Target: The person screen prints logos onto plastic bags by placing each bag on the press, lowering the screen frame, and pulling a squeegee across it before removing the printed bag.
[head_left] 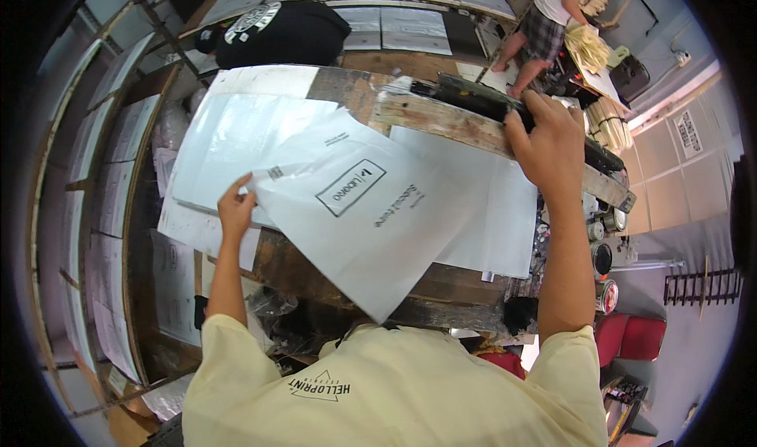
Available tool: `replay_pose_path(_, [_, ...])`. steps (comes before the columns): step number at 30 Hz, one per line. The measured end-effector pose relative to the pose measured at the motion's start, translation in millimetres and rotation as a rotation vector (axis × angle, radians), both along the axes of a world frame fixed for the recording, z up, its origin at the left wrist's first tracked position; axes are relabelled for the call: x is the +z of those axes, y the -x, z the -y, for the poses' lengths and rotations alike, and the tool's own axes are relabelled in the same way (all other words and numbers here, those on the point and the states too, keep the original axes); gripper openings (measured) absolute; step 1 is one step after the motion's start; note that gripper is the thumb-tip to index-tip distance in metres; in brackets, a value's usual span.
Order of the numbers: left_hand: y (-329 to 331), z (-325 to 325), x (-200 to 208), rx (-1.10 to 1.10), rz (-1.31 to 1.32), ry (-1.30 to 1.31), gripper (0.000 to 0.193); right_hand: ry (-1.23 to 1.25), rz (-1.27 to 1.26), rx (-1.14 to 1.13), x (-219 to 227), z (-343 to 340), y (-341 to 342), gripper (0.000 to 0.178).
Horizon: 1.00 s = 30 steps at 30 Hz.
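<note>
My left hand [236,206] is closed on the left corner of a white printed plastic bag [378,250], which hangs slantwise over the table with its lower corner toward me. Black lettering and a boxed logo mark its face. My right hand [552,135] grips a wooden screen-printing frame [441,121], seen nearly edge-on and tilted up, with a dark bar along its top. Under the frame, to the right of the held bag, lies another white sheet [497,218]. A pile of white bags [229,147] rests on the table's left side.
The worn wooden table [323,261] spreads before me. Racks of white printed sheets [114,250] stand at the left and back. Paint cans [605,295] line the right side beside a red chair [643,336]. A person in black [284,35] and another in plaid shorts [544,33] are beyond.
</note>
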<state>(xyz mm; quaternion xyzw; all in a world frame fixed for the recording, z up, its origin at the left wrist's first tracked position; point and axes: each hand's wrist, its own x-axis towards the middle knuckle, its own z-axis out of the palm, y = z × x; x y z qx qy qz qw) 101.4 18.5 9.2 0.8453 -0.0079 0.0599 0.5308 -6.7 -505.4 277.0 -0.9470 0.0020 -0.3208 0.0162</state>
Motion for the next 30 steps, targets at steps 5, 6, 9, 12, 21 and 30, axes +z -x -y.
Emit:
replay_pose_path(5, [-97,-128,-4,0.012,0.060,-0.352,0.054,-0.007,-0.024,-0.007,-1,-18,5,0.032])
replay_pose_path(6, [-113,-154,3,0.040,0.099,-0.508,0.057,-0.021,-0.030,-0.001,-1,-22,5,0.032])
replay_pose_path(9, [-145,-158,32,0.383,0.127,-0.900,0.063,-0.044,0.043,0.078,-4,-22,-1,0.038])
replay_pose_path(12, [-76,105,58,-0.170,0.054,-0.288,0.074,-0.031,-0.043,-0.109,-17,3,25,0.053])
replay_pose_path(21, [188,208,26,-0.165,-0.900,1.123,0.116,-0.038,-0.570,0.114,-195,-30,122,0.037])
replay_pose_path(30, [177,195,-89,-0.056,-1.162,0.809,0.123,-0.220,-0.576,0.139,-320,-53,143,0.046])
